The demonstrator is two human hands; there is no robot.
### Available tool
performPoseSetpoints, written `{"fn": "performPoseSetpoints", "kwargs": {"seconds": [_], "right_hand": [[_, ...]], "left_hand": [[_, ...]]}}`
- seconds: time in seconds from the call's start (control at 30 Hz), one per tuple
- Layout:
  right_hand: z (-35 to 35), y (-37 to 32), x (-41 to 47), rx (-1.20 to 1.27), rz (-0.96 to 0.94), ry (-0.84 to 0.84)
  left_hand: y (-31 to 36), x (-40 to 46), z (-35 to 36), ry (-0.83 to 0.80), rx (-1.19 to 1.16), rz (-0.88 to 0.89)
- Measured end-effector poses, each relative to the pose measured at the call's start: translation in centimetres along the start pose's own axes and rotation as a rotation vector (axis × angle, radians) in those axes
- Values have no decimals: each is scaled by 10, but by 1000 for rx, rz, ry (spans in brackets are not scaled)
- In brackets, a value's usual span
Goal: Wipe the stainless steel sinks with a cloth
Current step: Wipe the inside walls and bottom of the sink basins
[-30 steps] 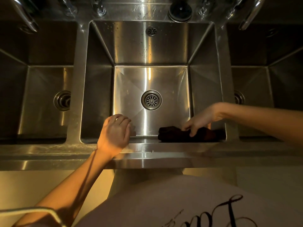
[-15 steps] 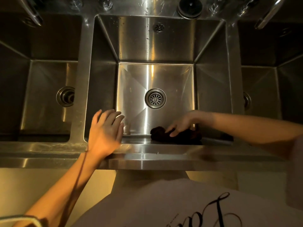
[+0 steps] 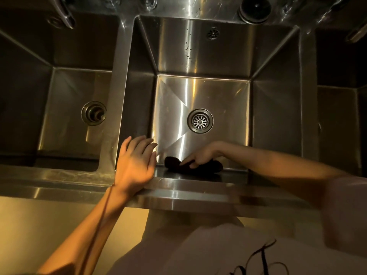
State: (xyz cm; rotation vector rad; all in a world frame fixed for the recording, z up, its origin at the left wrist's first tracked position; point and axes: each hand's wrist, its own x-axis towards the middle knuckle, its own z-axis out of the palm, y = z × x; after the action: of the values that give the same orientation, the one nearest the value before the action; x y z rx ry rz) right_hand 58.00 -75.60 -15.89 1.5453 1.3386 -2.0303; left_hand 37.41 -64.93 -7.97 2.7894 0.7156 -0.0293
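Note:
A row of stainless steel sinks fills the view. The middle sink (image 3: 224,104) has a round strainer drain (image 3: 200,121) in its floor. A dark cloth (image 3: 213,168) lies bunched on that floor against the near wall. My right hand (image 3: 199,156) reaches down into the sink and presses on the cloth with its fingers laid over it. My left hand (image 3: 136,161) rests with its heel on the front rim (image 3: 198,188), fingers spread and straight over the sink's near left corner, holding nothing.
The left sink (image 3: 65,100) has its own drain (image 3: 93,113); the right sink (image 3: 337,116) is dark. Faucet spouts (image 3: 66,14) hang over the back ledge, beside a black round fitting (image 3: 255,7). A divider (image 3: 116,96) separates the left and middle sinks.
My right hand has slid the cloth leftward along the near wall of the middle sink. My left hand's fingers, curled at first, have straightened and spread.

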Motion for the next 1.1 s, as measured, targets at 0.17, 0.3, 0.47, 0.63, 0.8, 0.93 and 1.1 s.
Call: {"fn": "performPoseSetpoints", "kwargs": {"seconds": [0.17, 0.3, 0.47, 0.63, 0.8, 0.93, 1.1], "right_hand": [[-1, -35, -63, -41, -241, 70], [3, -52, -92, -29, -293, 186], [9, -53, -92, 280, -154, 383], [12, -49, -83, 764, -74, 590], [10, -61, -63, 1273, -67, 898], [-10, -75, -41, 1731, -114, 1135], [-44, -80, -25, 2064, -184, 1372]], "left_hand": [[0, 7, -12, 9, 37, 91], [-10, 35, -36, 24, 77, 162], [-30, 89, -62, 7, 135, 301], [-55, 144, -69, -9, 196, 538], [-75, 190, -66, -50, 210, 697], [-78, 226, -67, -61, 238, 795], [-77, 255, -62, -108, 222, 901]]}}
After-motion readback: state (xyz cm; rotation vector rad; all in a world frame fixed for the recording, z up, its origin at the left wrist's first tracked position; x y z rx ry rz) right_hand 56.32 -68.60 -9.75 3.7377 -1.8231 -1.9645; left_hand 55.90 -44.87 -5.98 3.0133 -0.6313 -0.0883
